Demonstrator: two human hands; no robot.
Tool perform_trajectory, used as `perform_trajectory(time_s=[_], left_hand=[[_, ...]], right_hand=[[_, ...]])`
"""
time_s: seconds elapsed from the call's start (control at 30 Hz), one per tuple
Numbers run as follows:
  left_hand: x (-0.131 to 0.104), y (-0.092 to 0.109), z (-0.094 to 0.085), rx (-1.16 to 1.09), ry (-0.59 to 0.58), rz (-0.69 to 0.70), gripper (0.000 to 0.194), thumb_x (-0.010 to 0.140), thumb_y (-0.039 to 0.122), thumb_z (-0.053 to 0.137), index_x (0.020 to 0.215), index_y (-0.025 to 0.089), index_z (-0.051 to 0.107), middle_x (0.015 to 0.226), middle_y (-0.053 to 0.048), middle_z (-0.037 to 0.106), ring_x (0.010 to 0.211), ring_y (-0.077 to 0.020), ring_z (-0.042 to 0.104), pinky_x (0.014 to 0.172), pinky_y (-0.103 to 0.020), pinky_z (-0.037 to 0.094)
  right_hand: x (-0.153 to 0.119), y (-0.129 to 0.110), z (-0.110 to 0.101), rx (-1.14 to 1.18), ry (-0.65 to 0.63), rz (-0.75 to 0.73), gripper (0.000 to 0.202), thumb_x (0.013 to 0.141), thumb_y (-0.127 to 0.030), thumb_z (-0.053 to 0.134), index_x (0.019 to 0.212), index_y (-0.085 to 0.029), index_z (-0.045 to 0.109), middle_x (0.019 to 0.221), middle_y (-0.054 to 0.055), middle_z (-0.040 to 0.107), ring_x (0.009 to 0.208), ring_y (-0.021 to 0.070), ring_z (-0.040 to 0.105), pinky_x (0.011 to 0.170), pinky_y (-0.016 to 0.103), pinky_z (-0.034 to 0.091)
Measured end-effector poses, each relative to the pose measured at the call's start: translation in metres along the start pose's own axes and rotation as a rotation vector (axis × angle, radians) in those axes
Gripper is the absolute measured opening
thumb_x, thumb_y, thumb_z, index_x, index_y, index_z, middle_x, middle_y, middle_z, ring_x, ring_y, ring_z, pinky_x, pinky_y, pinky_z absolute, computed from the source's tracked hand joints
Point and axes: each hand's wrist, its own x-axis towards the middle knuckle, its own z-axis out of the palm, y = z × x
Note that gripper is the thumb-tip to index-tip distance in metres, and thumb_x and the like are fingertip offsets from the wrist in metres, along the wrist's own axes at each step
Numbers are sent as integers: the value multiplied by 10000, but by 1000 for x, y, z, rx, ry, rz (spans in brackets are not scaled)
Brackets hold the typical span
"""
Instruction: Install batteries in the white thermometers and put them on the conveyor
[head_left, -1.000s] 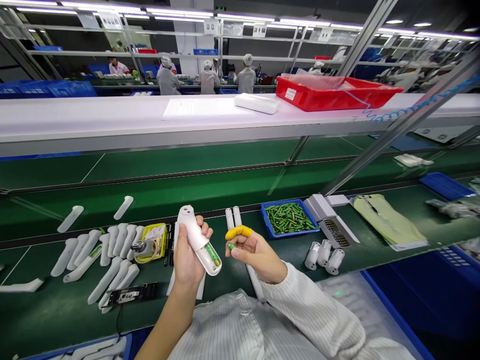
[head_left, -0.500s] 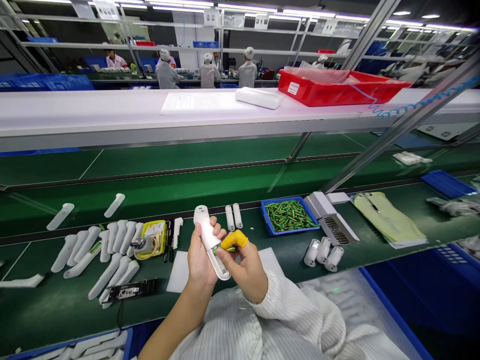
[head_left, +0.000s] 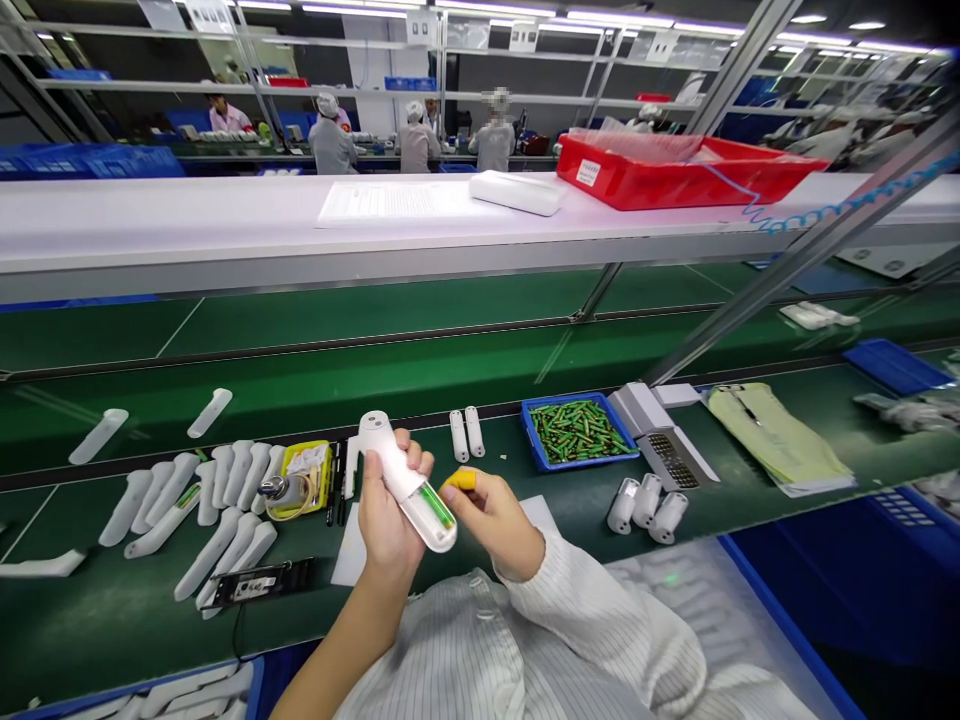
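White plastic catches my eye first: a slim white device (head_left: pixel 394 470) held up over the green bench (head_left: pixel 112 600) in front of the seated person, its rounded head toward 11 o'clock and its uncovered compartment toward 5. At least one green battery (head_left: pixel 436 506) lies lengthwise in that compartment.

The person's left hand (head_left: pixel 391 515) is closed firmly round the device's body, thumb on the near side and fingers wrapped over the far one. At about 4 o'clock from the device's middle is the right hand (head_left: pixel 495 515), fingers curled in and a yellow finger cot (head_left: pixel 460 481) on one of them. Its fingertips are just beside the compartment; whether they touch it, or pinch anything, I can't tell from where I stand.

Taking the device as the clock's centre, two white cylinders (head_left: pixel 467 433) stand at 1 o'clock, and a blue tray (head_left: pixel 589 464) heaped with loose green batteries (head_left: pixel 576 432) is at 2. Three more white tubes (head_left: pixel 649 507) sit together at 3. Round at 9 there's a yellow basket (head_left: pixel 324 480), with rows of white handles (head_left: pixel 240 475) beyond it, and a black strip (head_left: pixel 292 576) lies at 8.
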Motion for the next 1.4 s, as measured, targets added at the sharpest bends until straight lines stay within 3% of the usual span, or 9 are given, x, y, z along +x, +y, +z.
perform_trajectory(time_s=[0.1, 0.3, 0.43, 0.63, 0.9, 1.0, 1.17, 1.3, 1.4], left_hand=[[-8, -1, 9, 21, -77, -107, 179, 866, 348, 497, 830, 182, 554, 780, -11, 442, 626, -94, 408, 606, -224, 416], [8, 11, 3, 59, -10, 62, 171, 850, 326, 514, 878, 169, 575, 866, -27, 477, 671, -104, 431, 639, -241, 431], [12, 11, -5, 115, 17, 49, 126, 842, 284, 519, 902, 185, 569, 884, -27, 510, 708, -113, 469, 688, -254, 445], [1, 3, -2, 212, -36, -21, 237, 794, 329, 621, 1003, 235, 558, 889, -13, 550, 733, -109, 519, 708, -241, 458], [6, -2, -2, 111, 192, -8, 337, 719, 315, 727, 1012, 236, 581, 882, 17, 577, 787, -92, 560, 767, -238, 483], [7, -2, -1, 113, 98, -79, 410, 707, 378, 733, 1060, 222, 597, 953, -2, 615, 909, -129, 594, 850, -270, 487], [15, 5, -10, 404, -202, -276, 439, 781, 359, 656, 1182, 210, 559, 1098, -61, 649, 1037, -199, 602, 841, -298, 501], [26, 0, -24, 596, -223, -171, 387, 793, 376, 633, 1130, 193, 583, 996, -62, 686, 950, -200, 637, 809, -303, 508], [36, -4, -32, 606, -257, -247, 420, 731, 405, 693, 1068, 165, 626, 1025, -94, 683, 1001, -229, 621, 778, -286, 514]], right_hand=[[4, 10, 4, 130, -51, -9, 271, 826, -409, 565, 738, -156, 603, 734, 11, 536, 683, 135, 521, 621, 267, 416], [4, -1, -32, 338, 152, 78, 374, 819, -550, 538, 893, -184, 523, 571, -61, 444, 445, 74, 384, 421, 216, 278], [3, -21, -43, 476, 28, 73, 365, 742, -514, 656, 793, -199, 479, 553, -77, 454, 394, 49, 366, 386, 196, 250], [5, -27, -18, 209, 61, 19, 222, 734, -328, 698, 819, -176, 561, 622, -47, 489, 542, 80, 464, 516, 217, 392], [-11, -4, -3, -257, 203, -452, 357, 855, -252, 590, 1201, -206, 516, 1170, 113, 563, 1055, 215, 561, 860, 344, 487], [-10, 5, -4, -96, 323, -344, 221, 877, -225, 546, 1097, -213, 565, 1089, 84, 619, 1026, 204, 584, 905, 369, 466], [-5, 5, -9, 457, 181, 17, 325, 851, -421, 580, 1082, -192, 564, 834, 36, 656, 580, 104, 543, 484, 219, 411], [-4, 2, -12, 542, 152, 57, 345, 817, -428, 629, 1054, -184, 573, 811, 35, 659, 569, 88, 514, 464, 199, 372], [0, 6, -17, 612, 109, 118, 370, 812, -463, 625, 1029, -170, 561, 752, 36, 665, 520, 86, 518, 425, 190, 342]])
